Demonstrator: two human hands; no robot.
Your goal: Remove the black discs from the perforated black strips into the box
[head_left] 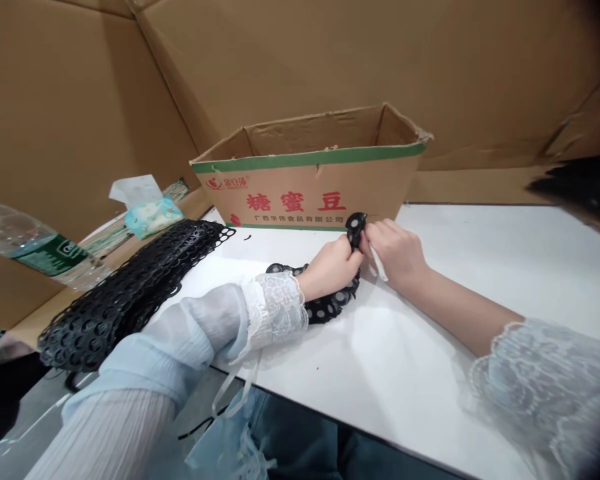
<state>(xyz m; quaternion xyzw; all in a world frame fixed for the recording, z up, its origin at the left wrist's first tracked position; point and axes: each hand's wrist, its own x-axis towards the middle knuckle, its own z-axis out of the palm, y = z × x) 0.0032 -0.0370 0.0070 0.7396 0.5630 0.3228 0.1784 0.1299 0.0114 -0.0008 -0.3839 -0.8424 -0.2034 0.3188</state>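
At the far left a clear plastic water bottle (25, 250) with a green label lies tilted at the edge of the view, its cap end out of frame. Just to its right a pile of black perforated rubber sheets (130, 297), full of round holes, stretches diagonally across the left corner of the white bench (480, 267). Behind that pile sits a pale blue tissue pack (153, 215) with a white tissue standing out of its top.

Further right, the left hand (333, 267) comes in from a lace-cuffed, pale blue sleeve (195, 340) and rests over a black perforated strip (327, 305) lying on the bench, with more of the strip showing behind the wrist. Its fingers are clenched around a small black rubber piece (355, 230), which rises just above the knuckles, in front of the lower edge of the cardboard box (310, 180). That box stands open at the back of the bench, with a green band along its rim and red characters printed on its face.

The right hand (395, 250) meets the left directly, its fingers pinching the same small black rubber piece from the other side, so both hands grasp it together. A thin white strip (380, 267) hangs down below the right hand's fingers toward the bench. The right forearm runs off to the lower right into another lace sleeve. Brown cardboard walls (430, 60) enclose the workspace behind.
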